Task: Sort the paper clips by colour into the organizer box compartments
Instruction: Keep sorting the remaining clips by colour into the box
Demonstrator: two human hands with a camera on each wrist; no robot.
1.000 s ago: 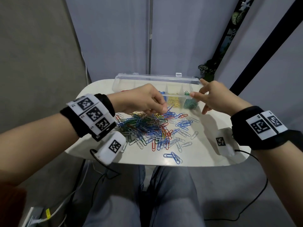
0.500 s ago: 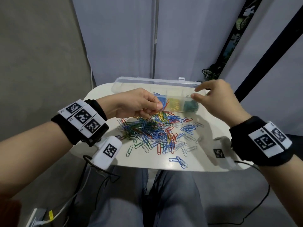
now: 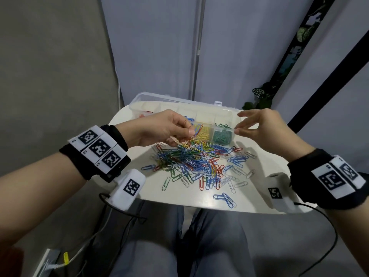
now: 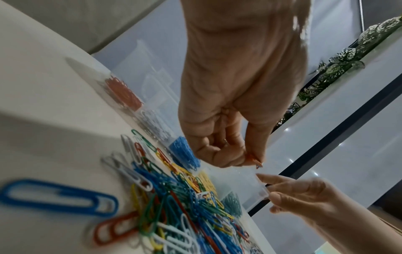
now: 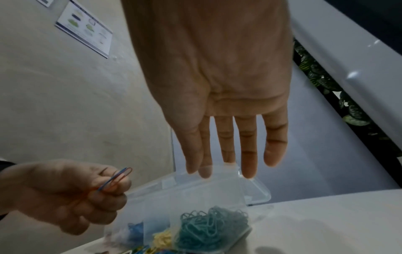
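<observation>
A clear organizer box (image 3: 223, 127) stands at the table's far edge, lid open behind it. Its compartments hold red (image 4: 124, 92), silver, blue (image 4: 185, 154), yellow (image 3: 204, 133) and green clips (image 3: 222, 136). A mixed pile of paper clips (image 3: 195, 162) lies in front of it. My left hand (image 3: 189, 130) pinches a red and a blue clip (image 3: 197, 129) just above the blue and yellow compartments. My right hand (image 3: 242, 124) has straight fingers, and its fingertips (image 5: 204, 171) are at the box's right end by the green compartment.
The small white table (image 3: 249, 198) ends just in front of my knees. Loose clips (image 3: 224, 198) lie near its front edge. A grey wall is on the left, pale panels and a plant (image 3: 259, 96) behind. Cables hang from both wrists.
My left hand has lifted off the pile with the red and blue clips and moved up over the box. My right hand stayed by the box's right end, fingers spreading slightly.
</observation>
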